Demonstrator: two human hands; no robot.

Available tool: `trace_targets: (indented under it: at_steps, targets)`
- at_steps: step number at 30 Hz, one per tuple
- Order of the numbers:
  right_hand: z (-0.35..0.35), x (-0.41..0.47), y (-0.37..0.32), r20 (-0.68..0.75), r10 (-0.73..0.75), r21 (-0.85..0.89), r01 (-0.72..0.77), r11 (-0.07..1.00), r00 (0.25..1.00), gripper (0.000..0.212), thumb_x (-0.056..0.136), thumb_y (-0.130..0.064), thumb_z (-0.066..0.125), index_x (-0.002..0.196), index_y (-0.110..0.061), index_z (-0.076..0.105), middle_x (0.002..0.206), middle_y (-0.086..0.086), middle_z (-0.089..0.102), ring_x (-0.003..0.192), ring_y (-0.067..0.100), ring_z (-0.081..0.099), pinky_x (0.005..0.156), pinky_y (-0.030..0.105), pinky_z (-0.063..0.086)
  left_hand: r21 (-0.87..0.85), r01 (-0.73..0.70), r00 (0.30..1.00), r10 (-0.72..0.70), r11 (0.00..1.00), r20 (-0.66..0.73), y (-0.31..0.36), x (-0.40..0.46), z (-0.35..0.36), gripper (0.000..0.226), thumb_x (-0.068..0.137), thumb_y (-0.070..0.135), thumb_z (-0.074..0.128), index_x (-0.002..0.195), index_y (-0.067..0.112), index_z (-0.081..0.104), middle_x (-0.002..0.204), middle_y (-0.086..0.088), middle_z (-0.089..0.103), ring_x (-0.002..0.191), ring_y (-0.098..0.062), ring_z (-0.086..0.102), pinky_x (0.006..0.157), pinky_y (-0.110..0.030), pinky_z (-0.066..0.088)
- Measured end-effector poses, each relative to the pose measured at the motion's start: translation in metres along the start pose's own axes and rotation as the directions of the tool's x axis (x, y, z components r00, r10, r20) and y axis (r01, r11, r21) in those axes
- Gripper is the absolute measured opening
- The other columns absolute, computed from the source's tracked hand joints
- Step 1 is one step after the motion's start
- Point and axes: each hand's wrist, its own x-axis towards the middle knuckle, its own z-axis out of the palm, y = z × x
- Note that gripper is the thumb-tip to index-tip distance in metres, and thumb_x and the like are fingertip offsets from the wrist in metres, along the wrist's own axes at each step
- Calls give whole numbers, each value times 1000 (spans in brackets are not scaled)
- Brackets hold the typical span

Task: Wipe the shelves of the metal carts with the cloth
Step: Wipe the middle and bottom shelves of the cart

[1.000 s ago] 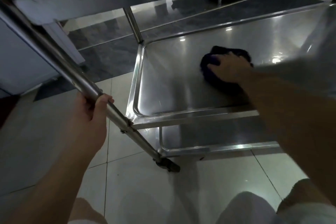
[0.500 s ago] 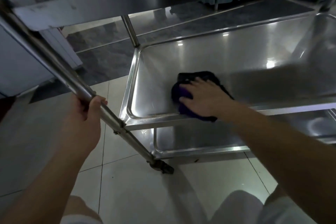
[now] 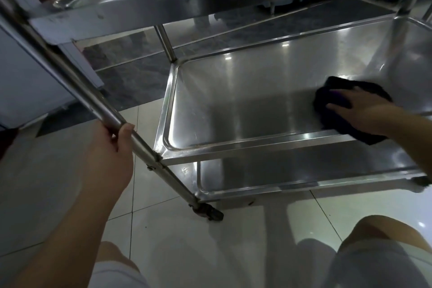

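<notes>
The metal cart (image 3: 210,2) fills most of your view, three steel shelves on tubular posts standing on a pale tiled floor (image 3: 58,194), with a caster (image 3: 209,212) under the near left corner. You work on the middle shelf (image 3: 245,105), a shallow pan with a raised lip all round; the bottom shelf (image 3: 292,170) sits just below it and the top shelf hangs close overhead, so your arm has little headroom. Your left hand (image 3: 109,159) grips the slanted near post (image 3: 98,103), fingers curled round the tube and thumb on its near side, which likely keeps the wheeled frame from rolling. Your right hand (image 3: 361,112) presses flat on the dark cloth (image 3: 336,100) at the shelf's right side near the front lip, fingers straight and slightly spread. The cloth looks soft, light and bunched, so it should slide easily on the polished steel; hold it under the whole palm so it does not roll up or slip away. The open room lies to the left and far side of the pan, bare steel all the way to the corners. Watch the near lip, where the cloth's edge already overhangs, and work the rounded corners with your fingertips.
</notes>
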Motion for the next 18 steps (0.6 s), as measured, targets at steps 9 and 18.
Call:
trace_targets:
  at_steps: [9, 18]
  targets:
    - [-1, 7, 31, -36, 91, -13, -92, 996, 995, 61, 90, -74, 34, 144, -45, 41, 144, 17, 49, 128, 39, 51, 103, 47, 40, 373, -41, 999, 41, 927, 7, 29, -31, -15, 44, 105, 52, 43, 117, 13, 61, 76, 18, 56, 53, -2, 56, 53, -19, 35]
    - [0, 5, 29, -41, 92, -17, -93, 996, 995, 67, 94, -71, 33, 154, -41, 34, 155, 15, 42, 140, 36, 42, 111, 48, 34, 330, -208, 919, 68, 921, 389, 71, -97, 64, 41, 97, 55, 48, 130, 35, 60, 115, 16, 71, 103, -12, 68, 86, -36, 55]
